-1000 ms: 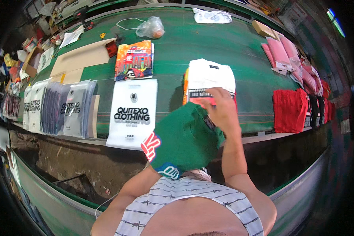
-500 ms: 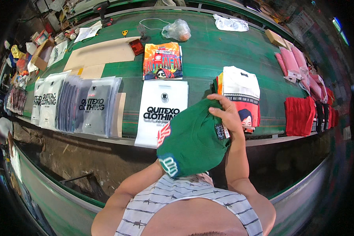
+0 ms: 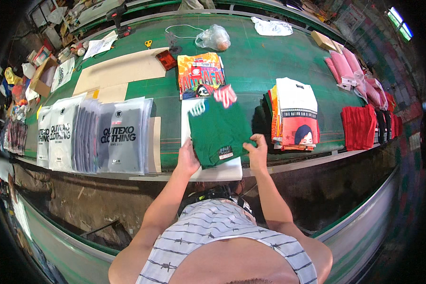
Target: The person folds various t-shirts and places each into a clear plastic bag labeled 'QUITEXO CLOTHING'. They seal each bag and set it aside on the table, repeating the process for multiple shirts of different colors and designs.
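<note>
A folded green T-shirt (image 3: 220, 128), with pink-and-white and white printed motifs at its far end, lies over a white plastic clothing bag (image 3: 227, 171) at the table's front edge. The shirt's collar and dark label face me. My left hand (image 3: 188, 158) is closed on its near left edge, fingers partly hidden beneath the cloth. At the near right corner my right hand (image 3: 257, 151) pinches the fabric between thumb and fingers. Just beyond lies a folded orange printed T-shirt (image 3: 199, 71). To the right sits a stack of folded T-shirts (image 3: 298, 111) with a white one on top.
Several bagged garments (image 3: 120, 135) lean in a row at the left on the green table (image 3: 270, 52). Cardboard sheets (image 3: 123, 68), yellow scissors (image 3: 148, 44), a power drill (image 3: 118, 21) and a clear bag (image 3: 215, 37) lie farther back. Red folded garments (image 3: 359, 128) and pink packages (image 3: 343, 68) are at right.
The green T-shirt has come down from in front of my chest onto the white bag and turned, its collar now toward me. Both hands have moved to its near sides.
</note>
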Demonstrator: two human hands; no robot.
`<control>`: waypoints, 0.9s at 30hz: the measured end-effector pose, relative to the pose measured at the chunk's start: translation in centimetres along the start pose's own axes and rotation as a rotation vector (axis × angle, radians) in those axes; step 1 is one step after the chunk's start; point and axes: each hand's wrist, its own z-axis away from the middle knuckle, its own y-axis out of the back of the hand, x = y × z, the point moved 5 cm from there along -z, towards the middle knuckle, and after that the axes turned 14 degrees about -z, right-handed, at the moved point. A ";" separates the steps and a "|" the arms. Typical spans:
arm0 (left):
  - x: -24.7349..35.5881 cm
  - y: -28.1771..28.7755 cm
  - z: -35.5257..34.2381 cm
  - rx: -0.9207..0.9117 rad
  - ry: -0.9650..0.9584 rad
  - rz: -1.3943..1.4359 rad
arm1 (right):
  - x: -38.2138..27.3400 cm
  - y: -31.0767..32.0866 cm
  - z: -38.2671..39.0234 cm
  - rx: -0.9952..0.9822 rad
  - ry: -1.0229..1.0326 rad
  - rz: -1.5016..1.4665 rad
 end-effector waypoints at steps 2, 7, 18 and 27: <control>-1.5 2.9 -0.5 0.066 0.009 -0.244 | 5.4 1.3 -0.1 0.000 -0.196 -0.049; -2.5 4.3 1.2 0.302 -0.248 -0.635 | 6.1 1.0 1.0 -0.001 -0.458 -0.006; -3.5 0.4 2.1 0.236 -0.307 -1.079 | 4.6 1.7 -2.9 -0.270 -0.508 0.149; -2.0 -2.2 0.9 0.234 -0.427 -1.314 | 0.0 -3.6 -1.9 -0.522 0.091 0.946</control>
